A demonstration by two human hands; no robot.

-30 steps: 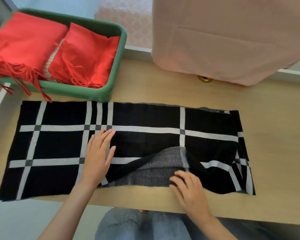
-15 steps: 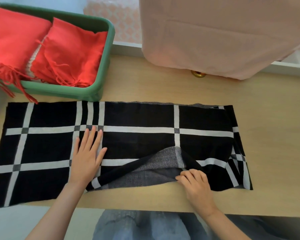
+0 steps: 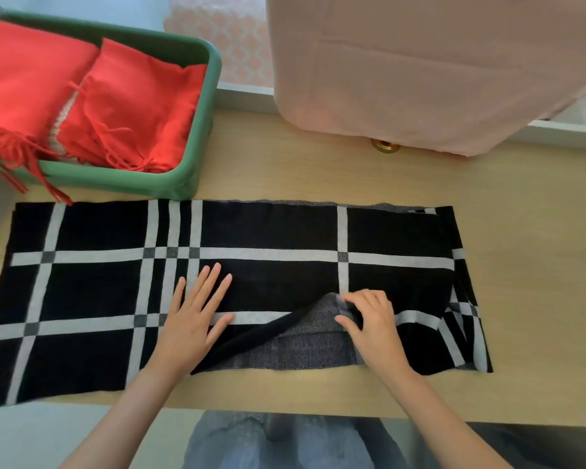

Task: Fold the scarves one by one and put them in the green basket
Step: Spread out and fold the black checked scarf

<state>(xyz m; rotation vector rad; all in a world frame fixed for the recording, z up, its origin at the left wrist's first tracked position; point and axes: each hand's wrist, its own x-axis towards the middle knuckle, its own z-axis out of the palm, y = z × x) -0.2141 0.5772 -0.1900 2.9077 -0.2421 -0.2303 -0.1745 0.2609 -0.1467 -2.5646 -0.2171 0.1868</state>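
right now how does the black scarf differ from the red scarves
The black scarf lies spread out on the table; the red scarves sit folded in the green basket. The black scarf is crossed by pale plaid stripes; the red scarves are plain, with fringe. The left hand presses flat on the black scarf and the right hand pinches its lifted edge; nothing touches the red scarves. Both are soft fabric.

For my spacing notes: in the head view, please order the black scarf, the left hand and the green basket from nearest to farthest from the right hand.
1. black scarf, pinched by the right hand.
2. left hand, flat on the scarf, to the left.
3. green basket, at the back left.
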